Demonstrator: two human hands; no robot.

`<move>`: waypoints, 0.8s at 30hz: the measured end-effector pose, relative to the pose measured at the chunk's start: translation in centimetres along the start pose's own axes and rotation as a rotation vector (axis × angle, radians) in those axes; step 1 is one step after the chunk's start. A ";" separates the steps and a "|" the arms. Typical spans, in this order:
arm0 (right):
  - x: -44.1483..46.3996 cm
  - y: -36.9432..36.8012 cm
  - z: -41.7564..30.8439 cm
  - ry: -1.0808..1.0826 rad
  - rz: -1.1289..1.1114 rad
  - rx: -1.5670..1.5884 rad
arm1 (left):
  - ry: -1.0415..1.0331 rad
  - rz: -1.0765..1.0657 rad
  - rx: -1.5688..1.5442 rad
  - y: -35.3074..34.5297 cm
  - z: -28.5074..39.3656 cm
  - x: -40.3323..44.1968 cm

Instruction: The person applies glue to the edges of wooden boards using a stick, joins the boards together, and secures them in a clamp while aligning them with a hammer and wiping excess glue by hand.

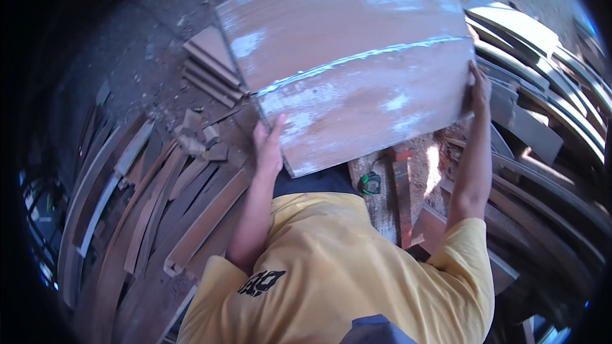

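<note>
- Wooden panel [363, 83], seamed across, spans both hands before the lap; gripping opposite edges probably balances its breadth.
- Long wood strips [209, 222] lie heaped at left, roughly lengthwise, likely for compact storage.
- Short boards [212, 67] sit stacked beside the panel.
- Left hand [268, 148], partly closed, pinches the edge, thumb uppermost, seemingly for control.
- Right hand [481, 94] curves around the opposite edge; some fingers are hidden.
</note>
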State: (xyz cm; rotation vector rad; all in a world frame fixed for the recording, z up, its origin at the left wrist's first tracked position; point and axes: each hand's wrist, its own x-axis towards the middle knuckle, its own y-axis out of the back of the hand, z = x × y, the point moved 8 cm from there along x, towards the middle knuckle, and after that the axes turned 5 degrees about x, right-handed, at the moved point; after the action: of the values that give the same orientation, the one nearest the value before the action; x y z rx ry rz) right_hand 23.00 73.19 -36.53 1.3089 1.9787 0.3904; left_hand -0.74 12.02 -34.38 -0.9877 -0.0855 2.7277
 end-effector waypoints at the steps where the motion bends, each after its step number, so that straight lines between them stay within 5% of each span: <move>1: -0.5 0.2 -0.8 0.027 0.030 -0.060 | -0.001 -0.008 0.007 -0.2 0.2 0.0; 24: -0.9 -0.2 -1.3 0.086 -0.010 -0.116 | -0.003 -0.046 0.062 -0.1 0.2 0.0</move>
State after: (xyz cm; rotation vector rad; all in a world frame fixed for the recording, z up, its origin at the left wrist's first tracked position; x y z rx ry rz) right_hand 22.15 72.51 -35.35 1.2274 2.0010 0.5563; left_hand -0.88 12.13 -34.22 -0.9528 -0.0239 2.6734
